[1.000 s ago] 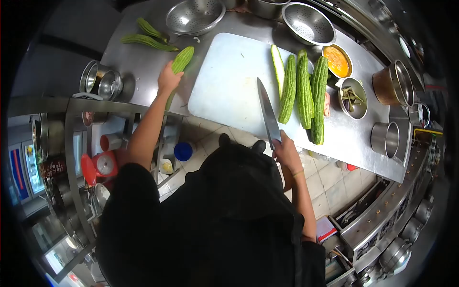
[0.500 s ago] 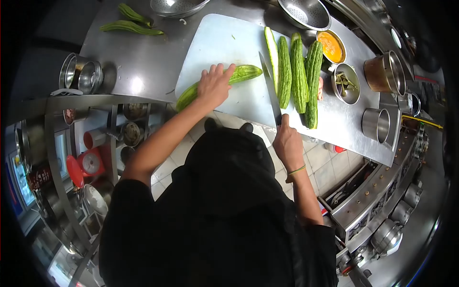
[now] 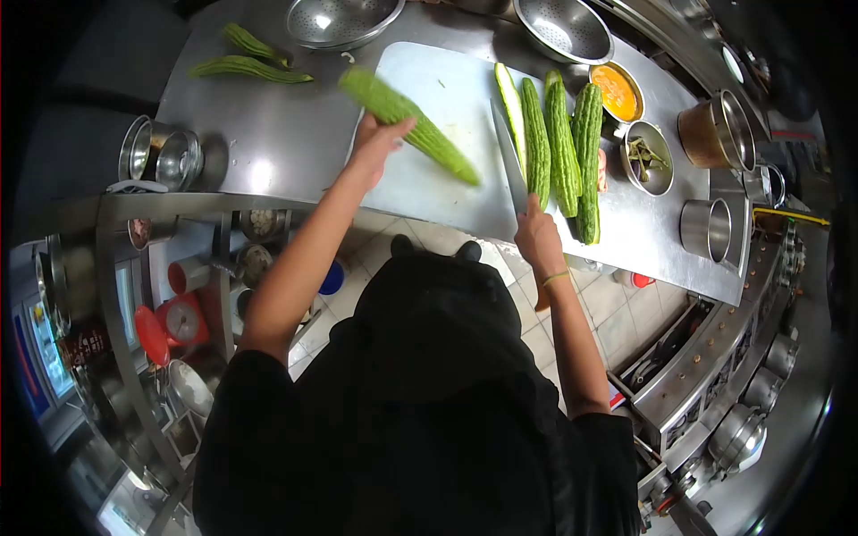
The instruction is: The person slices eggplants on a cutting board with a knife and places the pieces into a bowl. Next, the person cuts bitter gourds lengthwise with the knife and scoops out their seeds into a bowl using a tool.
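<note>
A round steel bowl (image 3: pixel 640 101) holds orange food (image 3: pixel 615 91); another round steel bowl (image 3: pixel 660 180) has dark green scraps (image 3: pixel 643 159). The left hand (image 3: pixel 382 145) curls round a long, bumpy green gourd (image 3: pixel 426 136), over the flat white board (image 3: pixel 447 201). The right hand (image 3: pixel 538 236) grips a big steel knife (image 3: pixel 513 170) beside more green gourds (image 3: pixel 561 143).

Ridged green gourd (image 3: pixel 433 145), white cutting board (image 3: pixel 416 183)

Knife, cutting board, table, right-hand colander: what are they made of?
Knife: smooth grey metal blade, likely steel; handle hidden by the grip.
Cutting board: probably plastic; pale, even, no wood grain.
Table: satin metal, likely stainless; soft, blurred highlights.
Right-hand colander: shiny metal, perhaps stainless; bright glints around the perforations.
</note>
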{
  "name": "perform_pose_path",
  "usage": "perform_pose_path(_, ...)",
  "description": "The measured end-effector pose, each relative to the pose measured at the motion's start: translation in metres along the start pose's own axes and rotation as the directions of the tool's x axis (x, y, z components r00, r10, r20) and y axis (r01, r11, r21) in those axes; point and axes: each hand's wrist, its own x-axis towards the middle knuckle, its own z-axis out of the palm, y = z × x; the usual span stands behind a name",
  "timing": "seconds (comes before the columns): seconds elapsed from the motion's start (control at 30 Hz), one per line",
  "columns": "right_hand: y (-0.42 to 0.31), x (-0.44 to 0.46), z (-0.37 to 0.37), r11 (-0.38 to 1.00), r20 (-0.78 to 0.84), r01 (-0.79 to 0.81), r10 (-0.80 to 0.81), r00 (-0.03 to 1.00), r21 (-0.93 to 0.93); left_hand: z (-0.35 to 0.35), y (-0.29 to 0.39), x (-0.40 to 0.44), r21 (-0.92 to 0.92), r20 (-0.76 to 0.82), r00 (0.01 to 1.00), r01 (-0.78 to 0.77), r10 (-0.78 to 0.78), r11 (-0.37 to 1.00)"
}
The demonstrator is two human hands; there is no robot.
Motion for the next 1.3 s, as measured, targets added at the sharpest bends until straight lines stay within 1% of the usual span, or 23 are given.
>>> perform_pose_path(0.03,-0.002,-0.004,-0.004,1.0,0.025,0.013,-0.013,1.0,0.008,-0.016,-0.019,0.0,0.06,0.008,0.995,0.103,-0.104,0.993)
perform_pose_path(0.1,-0.003,-0.01,-0.007,1.0,0.017,0.009,-0.009,1.0,-0.007,-0.059,-0.076,-0.002,-0.031,0.318,0.886,0.364,-0.337,0.931)
perform_pose_path(0.13,-0.001,-0.013,-0.007,1.0,0.015,-0.016,0.016,1.0,0.01,-0.056,-0.078,-0.014,-0.022,0.325,0.883,0.366,-0.34,0.93)
perform_pose_path(0.2,0.001,-0.018,-0.005,0.998,0.015,-0.053,0.053,0.998,0.031,-0.042,-0.073,-0.037,0.464,0.386,0.888,0.048,-0.251,0.884)
perform_pose_path(0.23,0.0,-0.021,-0.004,0.998,0.003,-0.059,0.059,0.998,0.035,-0.026,-0.056,-0.041,0.465,0.388,0.885,0.054,-0.258,0.884)
perform_pose_path(0.27,-0.001,-0.024,-0.005,0.998,-0.008,-0.06,0.06,0.998,0.037,-0.003,-0.031,-0.043,0.685,0.299,0.936,-0.346,0.185,0.642)
perform_pose_path(0.3,-0.004,-0.025,-0.008,0.998,-0.02,-0.056,0.056,0.998,0.036,0.008,-0.017,-0.04,0.836,0.328,0.735,-0.518,0.593,0.18)
perform_pose_path(0.33,-0.01,-0.027,-0.015,0.998,-0.02,-0.048,0.049,0.999,0.031,0.006,-0.019,-0.025,0.838,0.32,0.736,-0.514,0.597,0.184)
perform_pose_path(0.4,-0.021,-0.032,-0.032,0.997,-0.029,-0.072,0.072,0.997,-0.004,0.0,-0.026,0.015,0.942,0.312,0.823,-0.332,0.474,-0.043)
perform_pose_path(0.5,-0.021,-0.034,-0.038,0.998,-0.073,-0.029,0.024,0.997,-0.062,-0.017,-0.029,0.032,0.908,0.358,0.867,-0.41,0.346,0.087)
perform_pose_path(0.53,-0.02,-0.035,-0.042,0.997,-0.068,-0.036,0.031,0.997,-0.066,-0.02,-0.027,0.022,0.906,0.361,0.869,-0.413,0.339,0.093)
perform_pose_path(0.63,-0.024,-0.041,-0.05,0.997,0.004,-0.043,0.043,0.999,-0.067,-0.031,-0.028,-0.012,0.814,0.568,0.804,-0.58,0.175,0.021)
perform_pose_path(0.7,-0.024,-0.046,-0.059,0.997,0.039,0.019,-0.016,0.999,-0.08,-0.034,-0.035,-0.02,0.782,0.596,0.746,-0.623,0.297,-0.006)
perform_pose_path(0.83,-0.032,-0.047,-0.063,0.995,0.012,0.061,-0.06,0.998,-0.073,-0.034,-0.036,-0.018,0.782,0.585,0.749,-0.622,0.311,0.028)
perform_pose_path(0.9,-0.015,-0.027,-0.017,0.994,0.076,0.1,-0.097,0.992,-0.036,-0.034,-0.034,-0.021,0.787,0.581,0.752,-0.616,0.311,0.02)
perform_pose_path(0.93,0.0,-0.016,0.016,0.982,0.002,0.188,-0.188,0.982,0.009,-0.035,-0.035,-0.024,0.785,0.586,0.75,-0.62,0.306,0.016)
perform_pose_path(1.03,-0.002,0.002,0.016,0.992,0.032,0.128,-0.127,0.991,-0.022,-0.034,-0.034,-0.023,0.794,0.577,0.767,-0.607,0.28,0.027)
perform_pose_path(1.1,0.006,0.007,0.016,0.994,0.048,0.084,-0.088,0.995,0.071,-0.03,-0.026,-0.02,0.803,0.527,0.809,-0.575,0.261,0.159)
perform_pose_path(1.13,0.01,0.014,0.012,0.986,0.063,0.059,-0.069,0.996,0.155,-0.028,-0.02,-0.017,0.795,0.54,0.796,-0.589,0.272,0.146)
perform_pose_path(1.17,0.014,0.013,0.01,0.985,0.044,0.056,-0.064,0.997,0.161,-0.029,-0.016,-0.017,0.667,0.454,0.851,-0.52,0.263,0.533)
perform_pose_path(1.2,0.014,0.009,0.005,0.988,0.047,0.006,-0.013,0.999,0.154,-0.028,-0.009,-0.016,0.421,0.383,0.899,-0.375,0.212,0.826)
perform_pose_path(1.23,0.012,0.006,0.0,0.988,0.052,-0.045,0.038,0.998,0.149,-0.024,0.002,-0.016,0.426,0.396,0.891,-0.392,0.221,0.815)
perform_pose_path(1.3,0.009,-0.002,-0.001,0.986,0.044,-0.046,0.039,0.998,0.163,-0.015,0.019,-0.025,0.225,0.299,0.842,-0.52,0.45,0.824)
